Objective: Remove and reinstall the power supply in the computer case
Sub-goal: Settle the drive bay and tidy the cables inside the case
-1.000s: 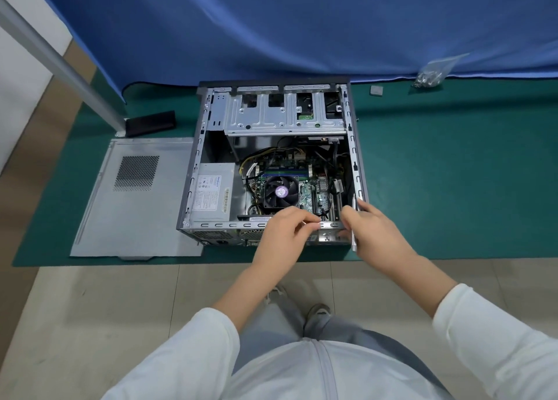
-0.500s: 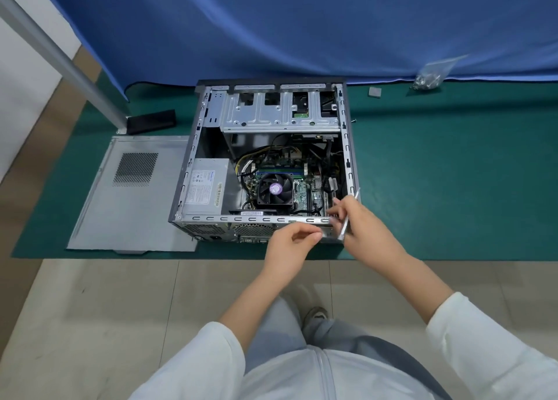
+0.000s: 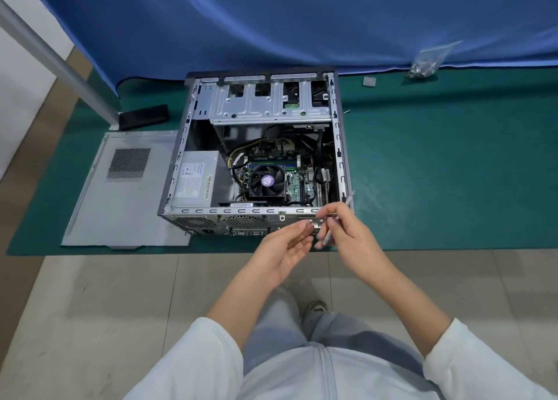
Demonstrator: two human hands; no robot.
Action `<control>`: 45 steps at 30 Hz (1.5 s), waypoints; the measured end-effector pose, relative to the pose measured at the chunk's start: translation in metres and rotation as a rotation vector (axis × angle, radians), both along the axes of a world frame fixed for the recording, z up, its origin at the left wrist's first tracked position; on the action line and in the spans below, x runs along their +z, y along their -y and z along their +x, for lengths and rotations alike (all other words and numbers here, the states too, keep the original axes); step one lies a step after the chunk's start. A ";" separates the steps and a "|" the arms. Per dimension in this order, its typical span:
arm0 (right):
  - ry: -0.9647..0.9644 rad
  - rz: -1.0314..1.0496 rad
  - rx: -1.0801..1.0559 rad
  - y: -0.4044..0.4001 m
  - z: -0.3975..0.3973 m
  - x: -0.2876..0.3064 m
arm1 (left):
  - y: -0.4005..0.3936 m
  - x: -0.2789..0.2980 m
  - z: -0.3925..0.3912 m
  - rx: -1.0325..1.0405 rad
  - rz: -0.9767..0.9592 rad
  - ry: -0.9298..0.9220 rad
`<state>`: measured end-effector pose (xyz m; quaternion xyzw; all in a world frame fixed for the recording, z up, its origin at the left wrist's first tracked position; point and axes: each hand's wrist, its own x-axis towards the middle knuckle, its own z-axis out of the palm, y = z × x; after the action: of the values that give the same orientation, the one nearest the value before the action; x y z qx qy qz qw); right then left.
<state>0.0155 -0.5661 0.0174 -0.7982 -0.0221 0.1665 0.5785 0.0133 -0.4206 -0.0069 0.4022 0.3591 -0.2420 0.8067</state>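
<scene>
While both hands work at the near-right rear corner of the open grey steel computer case (image 3: 339, 146), the grey boxy power supply with the white label (image 3: 196, 179) sits seated in the near-left corner, well left of them. Left hand (image 3: 283, 248) is nearer it, palm up, fingers loosely curled, fingertips pinching something small, can't tell what. Right hand (image 3: 347, 233) grips a thin silver screwdriver (image 3: 327, 237), shaft running near-left to far-right. My guess: next reach goes left.

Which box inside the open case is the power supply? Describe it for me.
Find the open computer case lying on the green mat. The power supply sits in its near-left corner, left of the black CPU fan: the only plain grey metal box with a white label.
</scene>
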 end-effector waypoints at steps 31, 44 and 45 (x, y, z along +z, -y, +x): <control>0.257 -0.729 0.313 0.002 -0.021 -0.012 | 0.003 -0.003 -0.007 0.107 -0.126 -0.096; 0.054 -0.600 0.142 0.001 -0.022 -0.019 | 0.001 -0.002 -0.002 -0.021 0.175 0.040; 0.009 -0.544 0.139 0.000 -0.023 -0.022 | 0.004 -0.001 0.000 -0.013 0.193 0.040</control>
<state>-0.0071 -0.5663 -0.0045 -0.9215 -0.0340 0.2022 0.3299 0.0131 -0.4249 -0.0080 0.4851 0.3618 -0.2033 0.7697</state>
